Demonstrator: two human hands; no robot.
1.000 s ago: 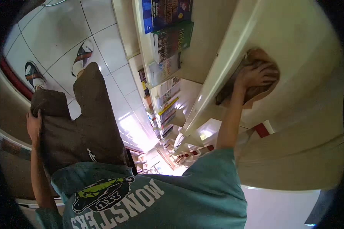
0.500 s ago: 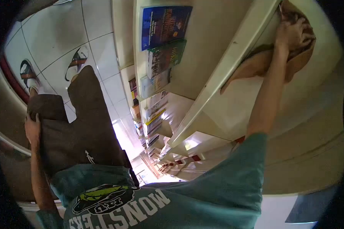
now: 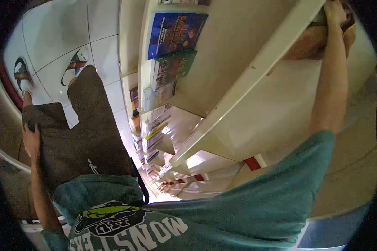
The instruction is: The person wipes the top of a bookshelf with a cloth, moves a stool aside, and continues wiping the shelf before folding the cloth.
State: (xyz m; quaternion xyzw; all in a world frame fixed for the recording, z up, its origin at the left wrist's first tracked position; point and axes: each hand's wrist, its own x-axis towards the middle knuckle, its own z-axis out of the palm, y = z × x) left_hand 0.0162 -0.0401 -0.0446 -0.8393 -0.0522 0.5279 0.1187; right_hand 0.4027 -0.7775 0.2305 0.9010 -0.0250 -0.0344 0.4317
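My right hand (image 3: 337,16) reaches to the upper right and presses a brown cloth (image 3: 308,44) against the pale top surface of the shelf unit (image 3: 255,75). The cloth is bunched under the fingers, and part of it hangs behind the shelf's front edge. Low on the left, my left hand (image 3: 30,140) lies on the leg of my brown shorts (image 3: 83,138) with its fingers stretched out and nothing in them.
On the shelf below the top stand a blue book (image 3: 176,35), a green book (image 3: 178,69) and more books (image 3: 157,119) farther along. White floor tiles (image 3: 54,33) lie under my sandalled feet. A curved brown surface (image 3: 347,167) lies at the right.
My right hand has slid up and farther right along the shelf top, taking the cloth with it. My left hand stays on the shorts. The whole view has shifted slightly.
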